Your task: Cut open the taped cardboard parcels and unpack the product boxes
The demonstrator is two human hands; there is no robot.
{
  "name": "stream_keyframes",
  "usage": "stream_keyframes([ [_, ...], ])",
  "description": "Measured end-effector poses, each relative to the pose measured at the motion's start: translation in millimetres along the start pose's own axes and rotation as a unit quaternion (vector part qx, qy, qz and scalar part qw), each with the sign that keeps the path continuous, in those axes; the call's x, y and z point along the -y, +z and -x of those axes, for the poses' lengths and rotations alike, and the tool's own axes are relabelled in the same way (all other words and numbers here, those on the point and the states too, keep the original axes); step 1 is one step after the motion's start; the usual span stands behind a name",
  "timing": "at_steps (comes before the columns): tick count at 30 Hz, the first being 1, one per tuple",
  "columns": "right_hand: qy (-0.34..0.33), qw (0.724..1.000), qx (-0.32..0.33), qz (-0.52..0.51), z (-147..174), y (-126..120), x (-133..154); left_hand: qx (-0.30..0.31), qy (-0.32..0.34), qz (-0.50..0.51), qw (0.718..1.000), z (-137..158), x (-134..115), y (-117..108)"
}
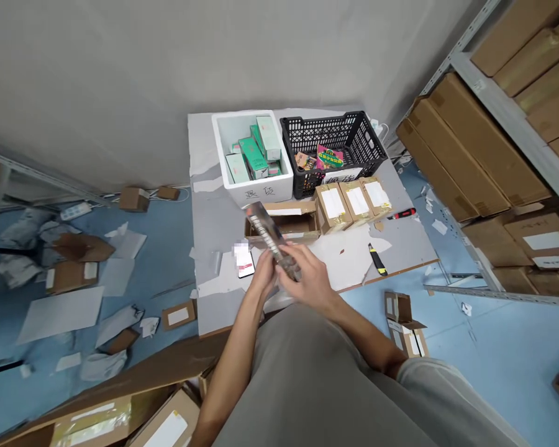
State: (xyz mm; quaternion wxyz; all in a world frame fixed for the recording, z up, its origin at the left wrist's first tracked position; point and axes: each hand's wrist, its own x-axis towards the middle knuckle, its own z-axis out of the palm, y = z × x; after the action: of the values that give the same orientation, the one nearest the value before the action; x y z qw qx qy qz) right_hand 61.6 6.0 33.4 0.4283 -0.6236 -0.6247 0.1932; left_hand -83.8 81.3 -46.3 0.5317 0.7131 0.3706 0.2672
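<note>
My left hand [264,273] and my right hand [309,274] are both closed on a long, narrow dark box [265,228] with pale lettering along its side. It is tilted, its far end pointing up and to the left, over the near part of the table. Just beyond it stands an open cardboard box [295,225], whose inside looks dark. A phone [245,263] lies on the table beside my left hand. My fingers cover the near end of the dark box.
Behind are a white foam box [261,191] of green cartons [253,155] and a black crate [302,180] with colourful packets [330,158]. Taped cartons [333,208], a yellow-black cutter [377,259] and a red-black cutter [404,213] lie rightward. Shelving [517,112] stands right; scraps litter the floor.
</note>
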Motion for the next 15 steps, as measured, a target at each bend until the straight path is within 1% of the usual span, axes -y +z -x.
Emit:
stream_keyframes([
  [1, 0.042, 0.999, -0.025, -0.025, -3, -11, -14, -0.017, -0.023, 0.03, 0.999, -4, -3, 2],
  [2, 0.09, 0.994, -0.047, -0.045, -6, -23, -30, -0.038, -0.059, 0.081, 0.994, -6, -5, 5],
  [3, 0.142, 0.986, -0.064, -0.061, -8, -36, -46, -0.057, -0.102, 0.145, 0.982, -7, -8, 8],
  [5, 0.23, 0.966, -0.082, -0.089, -9, -63, -77, -0.062, -0.189, 0.263, 0.944, -7, -14, 18],
  [6, 0.254, 0.958, -0.086, -0.102, -9, -77, -92, -0.048, -0.222, 0.297, 0.927, -6, -17, 25],
  [8, 0.264, 0.952, -0.089, -0.125, -8, -103, -116, -0.008, -0.259, 0.304, 0.917, -9, -25, 39],
  [10, 0.248, 0.955, -0.089, -0.138, -10, -128, -135, 0.014, -0.271, 0.289, 0.918, -19, -35, 55],
  [12, 0.236, 0.957, -0.09, -0.145, -19, -149, -151, 0.013, -0.255, 0.282, 0.925, -41, -46, 68],
  [13, 0.231, 0.957, -0.091, -0.149, -29, -159, -160, 0.007, -0.236, 0.283, 0.929, -56, -52, 73],
  [15, 0.216, 0.959, -0.094, -0.156, -63, -175, -181, -0.009, -0.191, 0.279, 0.941, -94, -64, 79],
])
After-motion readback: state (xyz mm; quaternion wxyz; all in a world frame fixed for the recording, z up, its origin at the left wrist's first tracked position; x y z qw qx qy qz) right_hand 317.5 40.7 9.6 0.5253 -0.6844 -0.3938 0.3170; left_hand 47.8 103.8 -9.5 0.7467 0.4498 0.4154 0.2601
